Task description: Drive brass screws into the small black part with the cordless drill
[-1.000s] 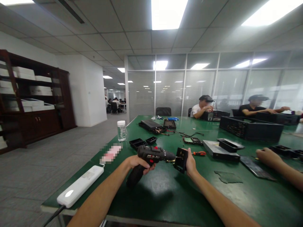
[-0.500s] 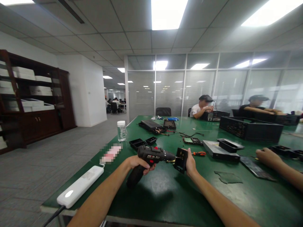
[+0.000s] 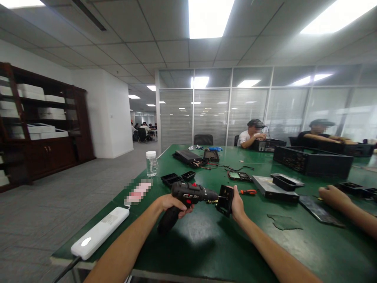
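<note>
A black cordless drill point(image 3: 185, 196) is gripped in my left hand point(image 3: 173, 204), its nose pointing right. My right hand point(image 3: 237, 203) is closed around the outer side of a small black plastic case point(image 3: 225, 201), held upright on edge above the table. The drill's bit reaches the case's open face; whether it sits in a screw cannot be made out. Small brassy pieces point(image 3: 212, 201) lie on the table behind the drill tip. Beyond my right hand rests a screwdriver point(image 3: 247, 192) with an orange and black handle.
On the green table point(image 3: 194, 251) are black trays point(image 3: 173, 179), a clear bottle point(image 3: 151, 163), a white power strip point(image 3: 100, 232), a silver drive point(image 3: 273, 188) and a large black computer case point(image 3: 312, 162). Another person's hand point(image 3: 334, 196) is at right. Two people sit across the table.
</note>
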Demonstrator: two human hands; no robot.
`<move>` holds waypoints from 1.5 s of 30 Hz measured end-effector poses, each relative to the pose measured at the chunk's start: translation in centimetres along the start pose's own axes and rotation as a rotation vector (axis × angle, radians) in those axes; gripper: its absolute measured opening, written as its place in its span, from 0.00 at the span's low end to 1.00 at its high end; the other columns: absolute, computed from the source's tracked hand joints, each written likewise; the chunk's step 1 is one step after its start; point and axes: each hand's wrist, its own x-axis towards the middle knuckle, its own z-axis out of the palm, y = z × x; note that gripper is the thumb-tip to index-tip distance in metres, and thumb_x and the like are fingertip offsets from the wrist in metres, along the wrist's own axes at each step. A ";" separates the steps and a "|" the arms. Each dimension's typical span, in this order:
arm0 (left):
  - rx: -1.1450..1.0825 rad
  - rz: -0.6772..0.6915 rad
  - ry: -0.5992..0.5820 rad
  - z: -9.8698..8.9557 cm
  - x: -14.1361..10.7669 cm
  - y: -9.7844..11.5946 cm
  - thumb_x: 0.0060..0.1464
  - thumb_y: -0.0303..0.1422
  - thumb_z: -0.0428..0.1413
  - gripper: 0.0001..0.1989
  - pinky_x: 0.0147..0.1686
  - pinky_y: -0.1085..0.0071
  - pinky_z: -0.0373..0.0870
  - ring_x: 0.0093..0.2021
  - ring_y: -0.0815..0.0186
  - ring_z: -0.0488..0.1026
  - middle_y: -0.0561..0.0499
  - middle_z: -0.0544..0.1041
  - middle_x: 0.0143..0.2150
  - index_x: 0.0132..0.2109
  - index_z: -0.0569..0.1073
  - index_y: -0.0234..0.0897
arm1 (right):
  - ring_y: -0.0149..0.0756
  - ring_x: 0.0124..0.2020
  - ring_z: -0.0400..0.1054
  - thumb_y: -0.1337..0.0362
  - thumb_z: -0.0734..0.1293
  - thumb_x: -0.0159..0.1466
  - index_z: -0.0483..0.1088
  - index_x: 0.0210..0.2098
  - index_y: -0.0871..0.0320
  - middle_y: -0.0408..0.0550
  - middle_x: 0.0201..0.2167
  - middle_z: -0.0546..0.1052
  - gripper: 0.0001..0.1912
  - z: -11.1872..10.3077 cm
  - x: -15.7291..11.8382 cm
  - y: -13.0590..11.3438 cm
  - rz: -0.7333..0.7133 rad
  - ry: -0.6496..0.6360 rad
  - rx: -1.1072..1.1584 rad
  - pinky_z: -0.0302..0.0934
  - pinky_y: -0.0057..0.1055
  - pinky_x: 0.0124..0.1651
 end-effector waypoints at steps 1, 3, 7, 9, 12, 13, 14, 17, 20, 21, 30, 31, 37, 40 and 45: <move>0.003 0.003 0.003 0.0 0.0 0.0 0.37 0.28 0.55 0.19 0.22 0.73 0.60 0.21 0.73 0.62 0.48 0.66 0.30 0.41 0.65 0.28 | 0.35 0.25 0.65 0.43 0.57 0.47 0.66 0.36 0.57 0.42 0.24 0.70 0.27 0.0 0.0 0.0 -0.005 0.003 0.002 0.59 0.31 0.28; 0.003 0.007 0.008 0.0 0.0 0.0 0.37 0.28 0.55 0.19 0.22 0.73 0.60 0.20 0.73 0.62 0.48 0.66 0.30 0.41 0.65 0.28 | 0.35 0.25 0.65 0.43 0.56 0.48 0.67 0.36 0.57 0.42 0.24 0.70 0.27 0.0 0.0 0.1 -0.011 0.007 0.001 0.59 0.31 0.28; -0.008 -0.006 0.005 0.0 0.0 0.0 0.37 0.28 0.54 0.19 0.22 0.73 0.60 0.20 0.73 0.62 0.48 0.65 0.30 0.41 0.64 0.28 | 0.35 0.25 0.65 0.43 0.57 0.47 0.66 0.36 0.57 0.43 0.25 0.70 0.27 0.0 0.0 0.0 0.004 0.007 -0.002 0.59 0.32 0.28; -0.009 -0.009 0.006 0.0 0.0 0.0 0.37 0.28 0.55 0.19 0.22 0.73 0.60 0.20 0.74 0.62 0.49 0.65 0.30 0.41 0.64 0.28 | 0.35 0.25 0.65 0.43 0.57 0.47 0.66 0.36 0.57 0.43 0.25 0.70 0.27 0.1 -0.1 -0.1 0.008 -0.003 0.004 0.59 0.32 0.28; 0.002 -0.002 0.012 0.1 0.0 0.1 0.37 0.28 0.55 0.19 0.22 0.73 0.60 0.20 0.73 0.62 0.49 0.65 0.29 0.40 0.65 0.28 | 0.35 0.24 0.65 0.43 0.57 0.48 0.66 0.36 0.57 0.43 0.24 0.70 0.27 0.2 -0.3 -0.3 0.009 0.002 0.010 0.59 0.32 0.27; 0.004 -0.002 0.013 0.2 0.0 0.1 0.37 0.28 0.55 0.19 0.23 0.73 0.60 0.21 0.73 0.62 0.49 0.65 0.30 0.40 0.65 0.28 | 0.35 0.24 0.65 0.43 0.57 0.48 0.67 0.36 0.57 0.43 0.23 0.70 0.27 0.2 -0.4 -0.4 0.010 0.005 0.011 0.59 0.32 0.27; 0.005 -0.004 0.014 0.2 -0.1 0.1 0.37 0.28 0.54 0.19 0.23 0.73 0.60 0.21 0.73 0.62 0.49 0.65 0.30 0.40 0.65 0.28 | 0.35 0.24 0.65 0.43 0.57 0.48 0.66 0.36 0.57 0.43 0.23 0.70 0.27 0.2 -0.4 -0.5 0.012 0.004 0.011 0.59 0.32 0.27; 0.000 -0.016 0.013 0.1 -0.1 0.1 0.37 0.28 0.54 0.19 0.23 0.73 0.60 0.21 0.73 0.62 0.49 0.65 0.30 0.41 0.65 0.28 | 0.35 0.25 0.65 0.43 0.57 0.48 0.66 0.36 0.57 0.43 0.24 0.70 0.27 0.3 -0.5 -0.5 0.023 -0.001 0.010 0.60 0.32 0.28; 0.000 -0.019 0.019 0.1 0.0 0.0 0.37 0.29 0.55 0.20 0.23 0.73 0.60 0.21 0.73 0.62 0.49 0.65 0.30 0.41 0.64 0.29 | 0.35 0.24 0.65 0.43 0.57 0.47 0.66 0.36 0.57 0.43 0.24 0.70 0.27 0.3 -0.5 -0.5 0.025 0.011 0.001 0.59 0.32 0.27; 0.001 -0.015 0.021 0.1 0.0 0.0 0.37 0.29 0.55 0.20 0.23 0.73 0.60 0.21 0.73 0.62 0.49 0.65 0.30 0.41 0.65 0.29 | 0.35 0.24 0.65 0.43 0.56 0.48 0.66 0.36 0.57 0.43 0.24 0.70 0.28 0.3 -0.4 -0.4 0.021 0.017 -0.003 0.59 0.32 0.27; 0.000 -0.009 0.005 0.2 0.0 0.2 0.37 0.28 0.54 0.19 0.22 0.73 0.60 0.20 0.73 0.62 0.49 0.65 0.29 0.41 0.64 0.28 | 0.35 0.24 0.64 0.43 0.56 0.47 0.66 0.36 0.58 0.43 0.23 0.70 0.28 0.0 0.0 0.0 0.009 0.010 -0.029 0.59 0.31 0.26; 0.002 -0.007 0.005 0.3 0.0 0.2 0.37 0.28 0.54 0.19 0.22 0.73 0.60 0.20 0.73 0.62 0.49 0.65 0.29 0.41 0.64 0.28 | 0.35 0.24 0.64 0.43 0.56 0.48 0.66 0.36 0.58 0.43 0.23 0.70 0.28 0.0 0.0 0.0 0.006 0.012 -0.028 0.59 0.31 0.26; 0.017 0.000 0.012 0.1 0.0 0.0 0.37 0.29 0.55 0.19 0.22 0.73 0.61 0.20 0.74 0.62 0.49 0.65 0.29 0.40 0.64 0.28 | 0.35 0.25 0.64 0.43 0.56 0.47 0.66 0.36 0.58 0.42 0.23 0.70 0.28 0.2 -0.2 -0.3 0.001 0.009 -0.023 0.58 0.30 0.26; 0.016 0.008 0.015 0.1 0.0 0.0 0.37 0.29 0.55 0.19 0.22 0.73 0.61 0.20 0.73 0.62 0.49 0.65 0.29 0.40 0.64 0.28 | 0.35 0.24 0.64 0.43 0.57 0.47 0.66 0.36 0.58 0.42 0.24 0.70 0.28 0.2 -0.2 -0.3 0.007 -0.009 -0.016 0.59 0.31 0.26; 0.018 0.004 0.019 0.2 0.0 0.1 0.37 0.29 0.55 0.19 0.23 0.73 0.61 0.20 0.74 0.62 0.49 0.65 0.30 0.40 0.65 0.28 | 0.34 0.24 0.64 0.42 0.56 0.47 0.66 0.37 0.58 0.42 0.23 0.70 0.28 0.0 -0.1 0.0 0.004 0.000 -0.021 0.59 0.31 0.25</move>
